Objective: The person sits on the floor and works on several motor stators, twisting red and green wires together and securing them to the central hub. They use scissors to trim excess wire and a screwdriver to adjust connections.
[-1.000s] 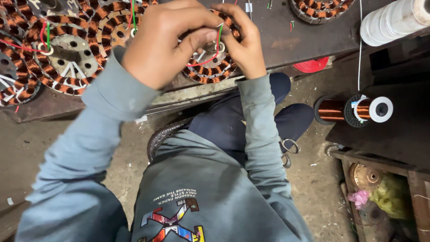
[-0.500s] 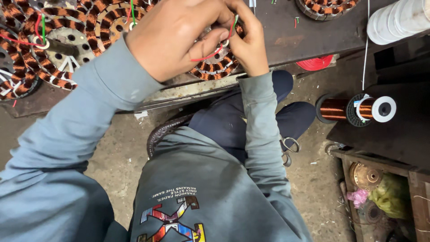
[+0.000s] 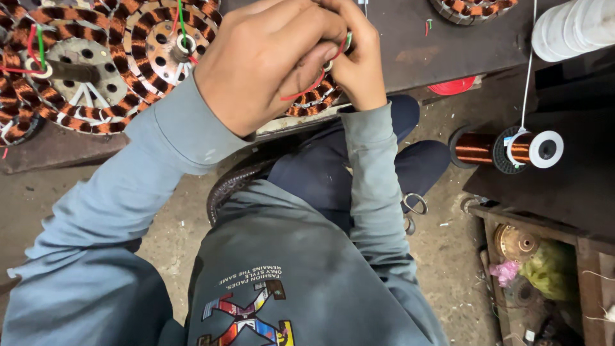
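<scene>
My left hand point(image 3: 269, 57) and my right hand point(image 3: 360, 61) meet fingertip to fingertip over a copper-wound stator point(image 3: 314, 101) that lies on the dark bench. Most of that stator is hidden beneath them. Both hands pinch a thin red wire point(image 3: 301, 93), which loops out under my left fingers. A short green lead point(image 3: 348, 40) pokes out between the fingertips. Grey sleeves cover both forearms.
More copper-wound stators point(image 3: 83, 77) with red and green leads lie on the bench point(image 3: 410, 57) at the left, and another stator point(image 3: 471, 8) at the top right. A copper wire spool point(image 3: 506, 148), a white roll point(image 3: 573, 25) and a red lid point(image 3: 451, 86) are to the right. A wooden crate point(image 3: 586, 256) of parts stands at lower right.
My hands have lifted nearer to the camera and drawn together, so they cover more of the stator. The red wire now loops below my left fingers.
</scene>
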